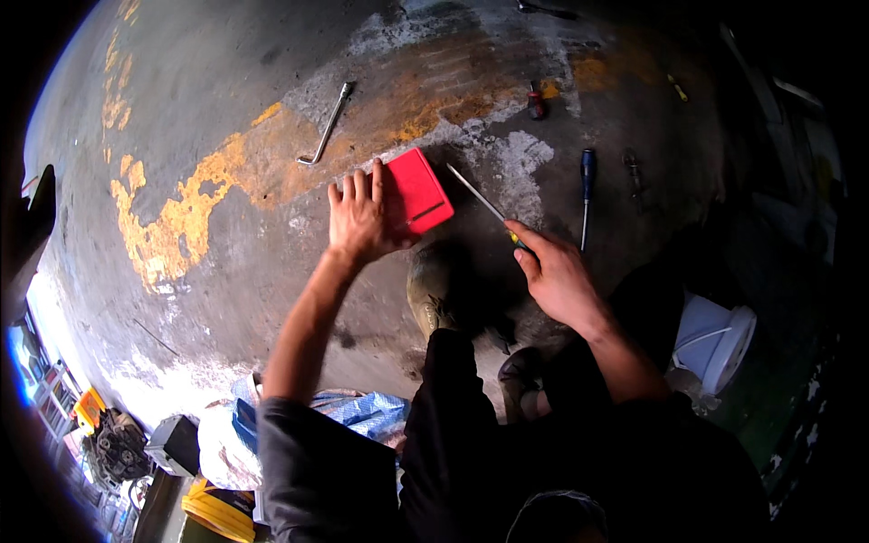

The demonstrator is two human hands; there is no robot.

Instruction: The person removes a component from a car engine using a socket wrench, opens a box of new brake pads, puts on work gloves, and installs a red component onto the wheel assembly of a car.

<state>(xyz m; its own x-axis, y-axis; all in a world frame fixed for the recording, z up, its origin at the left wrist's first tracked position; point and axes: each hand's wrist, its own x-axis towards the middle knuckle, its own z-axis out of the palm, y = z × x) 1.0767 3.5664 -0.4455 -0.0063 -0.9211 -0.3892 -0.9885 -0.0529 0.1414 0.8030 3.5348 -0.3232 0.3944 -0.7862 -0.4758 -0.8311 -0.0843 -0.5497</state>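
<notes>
A flat red plastic case (418, 188) with a dark slot near its lower edge lies on the floor in front of me. My left hand (358, 215) rests at its left side, fingers stretched out and apart, the index finger against the case's edge. The thumb is partly hidden by the lower left corner. Closed round a yellow and dark handle, my right hand (554, 271) holds a screwdriver (478, 195). Its long metal shaft points up and left, the tip just right of the case and apart from it.
Beyond the case lie an L-shaped socket wrench (327, 125), a stubby red screwdriver (536, 101) and a small yellow-handled tool (677, 88). A blue screwdriver (587, 190) is to the right. My shoe (429, 294) stands below the case; a white bucket (715, 339) is at the lower right.
</notes>
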